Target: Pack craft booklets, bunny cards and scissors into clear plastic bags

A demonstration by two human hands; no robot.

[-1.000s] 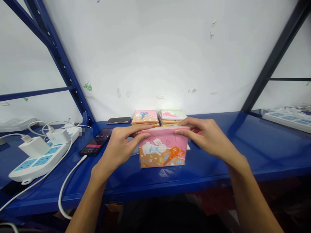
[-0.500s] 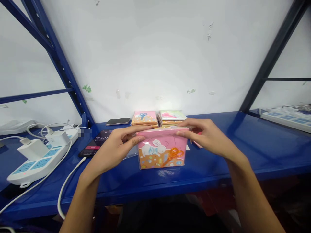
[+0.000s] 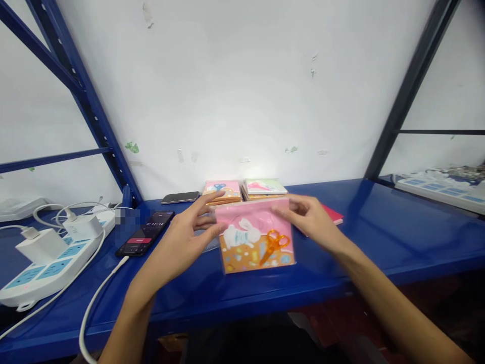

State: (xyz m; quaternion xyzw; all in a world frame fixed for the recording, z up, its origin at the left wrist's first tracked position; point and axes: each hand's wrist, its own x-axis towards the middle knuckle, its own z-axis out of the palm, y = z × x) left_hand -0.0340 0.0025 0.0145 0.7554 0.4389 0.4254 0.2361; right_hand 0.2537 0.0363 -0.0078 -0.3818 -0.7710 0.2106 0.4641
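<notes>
A pink and orange packet point(image 3: 242, 237) in clear plastic, with a white rabbit picture and orange scissors on its front, stands nearly upright in front of me, tilted slightly. My right hand point(image 3: 308, 217) pinches its top right corner, thumb in front and fingers behind. At the packet's upper left edge is my left hand point(image 3: 185, 230), its fingers spread and the thumb tip at or close to the edge. Behind the packet lie two stacks of similar packets, one topped by a pink packet with blue scissors point(image 3: 223, 188), the other by a green-and-white one point(image 3: 265, 186).
A charging phone point(image 3: 146, 235) with a running timer lies left, and another dark phone point(image 3: 180, 197) lies farther back. A white power strip point(image 3: 56, 268) with plugs and cables takes up the far left. A red item point(image 3: 332, 214) lies behind my right hand on the blue table point(image 3: 379, 227).
My left hand has loosened from the packet's top left corner and spread its fingers. The packet has tilted slightly in my right hand. The view has shifted a little.
</notes>
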